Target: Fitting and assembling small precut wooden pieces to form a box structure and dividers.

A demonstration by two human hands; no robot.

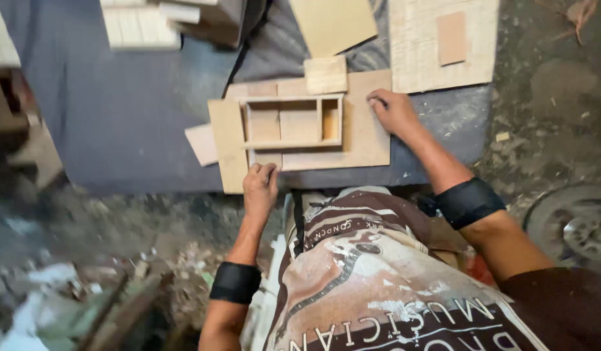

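A small open wooden frame (pixel 293 121) with inner dividers lies on a flat plywood board (pixel 365 140) over a dark cloth. My left hand (pixel 260 183) rests at the board's near edge, fingertips pinching a thin wooden piece just below the frame. My right hand (pixel 393 110) presses flat on the board's far right corner, fingers curled down on it. A narrow plywood strip (pixel 227 146) lies along the frame's left side.
A small wood block (pixel 325 75) sits beyond the frame. Plywood sheets (pixel 443 42) lie at the top right, stacked pale boards (pixel 141 26) at the top left. A wheel (pixel 574 224) is at the right. Debris litters the dirt floor at lower left.
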